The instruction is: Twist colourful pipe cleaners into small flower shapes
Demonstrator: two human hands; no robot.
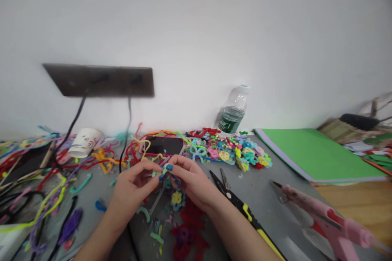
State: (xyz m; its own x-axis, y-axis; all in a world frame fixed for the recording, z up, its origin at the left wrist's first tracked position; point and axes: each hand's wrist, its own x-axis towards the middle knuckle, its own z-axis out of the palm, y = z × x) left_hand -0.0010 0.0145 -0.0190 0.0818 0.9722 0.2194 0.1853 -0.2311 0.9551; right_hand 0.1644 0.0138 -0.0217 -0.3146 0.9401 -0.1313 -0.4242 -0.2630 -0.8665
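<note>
My left hand (pixel 137 185) and my right hand (pixel 191 181) meet over the middle of the grey table. Both pinch a small mint-green piece of fuzzy pipe cleaner (pixel 165 169) between thumb and fingertips. Its full shape is partly covered by the fingers. Just below them lies a blue pipe-cleaner flower with a yellow middle (pixel 177 199). Red pipe-cleaner pieces (pixel 192 224) and a purple curl (pixel 183 235) rest nearer to me, between my forearms. Short cut-off bits (pixel 157 236) are scattered beside them.
Open black-and-yellow scissors (pixel 234 200) and a pink glue gun (pixel 324 216) lie on the right. Behind are a phone (pixel 163 145), a pile of pipe-cleaner flowers (pixel 232 151) and a water bottle (pixel 234 110). A paper cup (pixel 85 142), cables and loose pipe cleaners crowd the left; green sheets (pixel 315 153) lie right.
</note>
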